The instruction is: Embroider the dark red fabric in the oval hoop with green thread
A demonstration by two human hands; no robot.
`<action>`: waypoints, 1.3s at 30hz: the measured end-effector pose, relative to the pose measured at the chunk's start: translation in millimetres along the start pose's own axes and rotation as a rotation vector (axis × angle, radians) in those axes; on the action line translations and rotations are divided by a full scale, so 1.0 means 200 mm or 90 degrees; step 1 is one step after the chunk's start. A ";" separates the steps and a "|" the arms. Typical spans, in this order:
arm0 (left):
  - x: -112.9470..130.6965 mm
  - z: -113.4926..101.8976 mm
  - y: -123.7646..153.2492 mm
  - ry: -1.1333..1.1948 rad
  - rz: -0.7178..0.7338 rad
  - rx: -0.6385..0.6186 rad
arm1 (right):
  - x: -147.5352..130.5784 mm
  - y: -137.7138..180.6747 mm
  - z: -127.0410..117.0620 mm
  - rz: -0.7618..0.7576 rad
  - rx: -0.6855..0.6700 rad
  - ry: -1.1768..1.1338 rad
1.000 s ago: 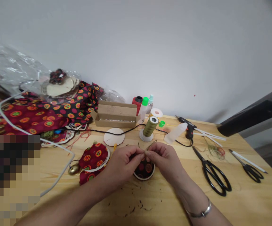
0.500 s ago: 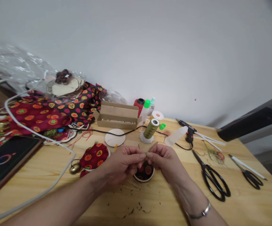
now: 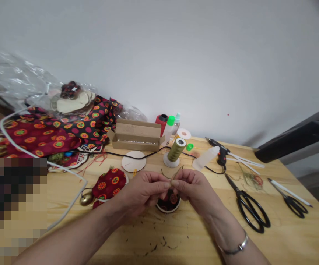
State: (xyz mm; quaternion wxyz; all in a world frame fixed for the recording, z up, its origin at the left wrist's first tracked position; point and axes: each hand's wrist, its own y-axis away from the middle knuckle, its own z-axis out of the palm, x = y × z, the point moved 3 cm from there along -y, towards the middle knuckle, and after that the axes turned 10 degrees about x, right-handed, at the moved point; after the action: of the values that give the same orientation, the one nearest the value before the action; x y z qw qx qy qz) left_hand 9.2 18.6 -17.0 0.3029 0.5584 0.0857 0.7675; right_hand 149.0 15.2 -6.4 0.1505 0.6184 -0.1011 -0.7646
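Observation:
My left hand [image 3: 145, 192] and my right hand [image 3: 194, 189] meet fingertip to fingertip over the wooden table [image 3: 281, 239], both pinching a thin olive thread [image 3: 176, 174] that sticks up between them. Just under the fingers lies a small round piece covered in dark dotted fabric [image 3: 169, 200]. The thread matches the olive spool [image 3: 176, 150] standing behind the hands. A silver bracelet [image 3: 235, 248] sits on my right wrist.
Left of the hands lie a red dotted fabric round [image 3: 109, 183] and a brass bell [image 3: 87, 199]. Behind are a cardboard box [image 3: 134, 135], a wooden disc [image 3: 133, 161], glue bottles [image 3: 169, 126] and a glue gun [image 3: 220, 151]. Two black scissors [image 3: 252, 208] lie right. Dotted fabric [image 3: 46, 132] piles at left.
The hands stay pinched together on the thread with only slight finger shifts. The view has wobbled a little.

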 end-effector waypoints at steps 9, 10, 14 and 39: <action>0.02 -0.01 -0.01 -0.094 0.049 0.023 | -0.02 0.00 0.00 -0.003 0.003 0.007; 0.01 -0.01 -0.01 -0.090 0.047 0.020 | -0.02 0.00 0.00 -0.004 0.000 0.007; 0.01 0.00 -0.01 -0.033 0.011 -0.017 | -0.01 0.00 0.00 -0.004 -0.005 0.008; 0.01 0.00 0.01 -0.034 0.012 -0.034 | -0.03 0.03 0.00 0.010 -0.036 0.001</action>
State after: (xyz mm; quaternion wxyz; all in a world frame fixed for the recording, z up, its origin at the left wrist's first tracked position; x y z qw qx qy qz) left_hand 8.3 19.1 -14.3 0.3127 0.5713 0.0517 0.7570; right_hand 150.6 11.5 2.3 0.1743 0.6140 -0.0845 -0.7652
